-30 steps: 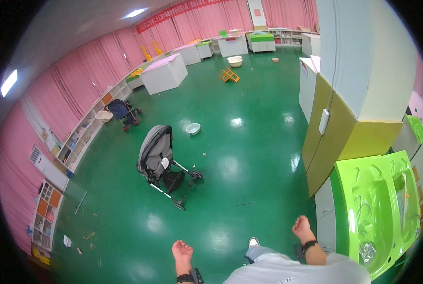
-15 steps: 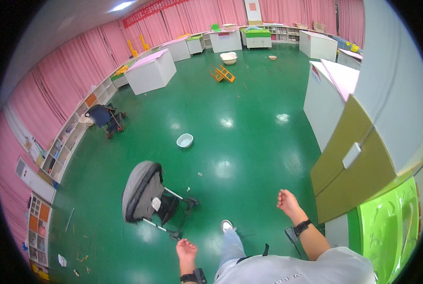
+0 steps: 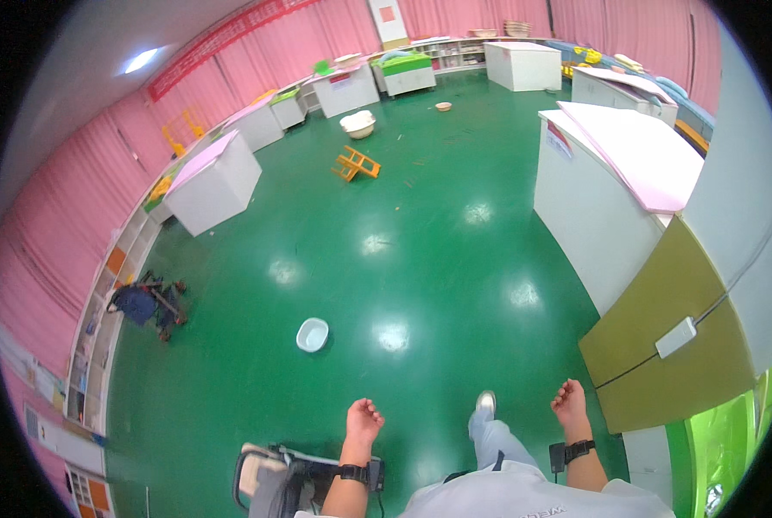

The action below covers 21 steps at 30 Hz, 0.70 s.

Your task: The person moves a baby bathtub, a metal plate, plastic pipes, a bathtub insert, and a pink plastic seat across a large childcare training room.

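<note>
A: Glossy green floor (image 3: 438, 285) sweeping right across the room! What's the biggest thing standing on it nearby?

B: On the right, a white, box-shaped cabinet (image 3: 576, 207) with a pale, flat top. Nearer the person comes a flat olive-green panel (image 3: 662, 302), tilted in this view.

A: And down low on the left?

B: A grey fabric stroller (image 3: 282, 492) with a dark frame, cut off by the lower edge. Out ahead of it sits a rounded, pale blue plastic basin (image 3: 313, 335), well apart from both hands.

A: Now those bare hands!

B: Left hand (image 3: 365, 421) — released, fingers loosely curled, palm turned inward. The stroller lies just below it and to its left, partly covered by the forearm; whether they touch, I can't tell.

A: And the right hand (image 3: 569, 404)?

B: Half-curled and free too, just beside the panel's lower left edge; contact there is unclear.

A: Smallest of the lot?

B: One white shoe (image 3: 486, 402), planted between the two hands.
</note>
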{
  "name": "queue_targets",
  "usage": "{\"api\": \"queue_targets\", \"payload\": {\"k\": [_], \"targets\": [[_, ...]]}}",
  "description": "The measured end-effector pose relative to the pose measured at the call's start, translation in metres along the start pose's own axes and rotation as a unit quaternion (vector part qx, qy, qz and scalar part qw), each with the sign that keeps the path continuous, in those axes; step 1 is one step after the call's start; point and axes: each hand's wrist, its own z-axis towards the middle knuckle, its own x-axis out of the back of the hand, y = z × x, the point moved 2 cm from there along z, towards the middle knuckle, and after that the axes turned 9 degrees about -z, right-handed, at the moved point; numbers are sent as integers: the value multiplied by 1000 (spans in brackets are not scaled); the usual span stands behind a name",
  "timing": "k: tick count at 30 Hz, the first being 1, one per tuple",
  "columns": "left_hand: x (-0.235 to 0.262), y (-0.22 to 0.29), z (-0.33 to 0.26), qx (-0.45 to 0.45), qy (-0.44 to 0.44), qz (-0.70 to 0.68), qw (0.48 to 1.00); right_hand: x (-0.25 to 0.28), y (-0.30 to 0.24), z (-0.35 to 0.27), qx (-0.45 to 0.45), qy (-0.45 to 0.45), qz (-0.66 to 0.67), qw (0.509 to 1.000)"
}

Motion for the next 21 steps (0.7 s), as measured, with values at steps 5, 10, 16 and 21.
{"api": "queue_targets", "payload": {"k": [5, 10, 16, 21], "targets": [[-101, 38, 121, -2, 5, -24, 1000, -56, -39, 118, 4, 59, 61, 996], [-171, 62, 217, -8, 21, -74, 997, -159, -129, 232, 2, 44, 113, 993], [-282, 105, 304, -35, 40, -89, 995, -311, -252, 343, 29, -51, 32, 998], [-337, 144, 419, -39, 37, -149, 987, -425, -313, 440, 27, -91, 19, 995]]}}
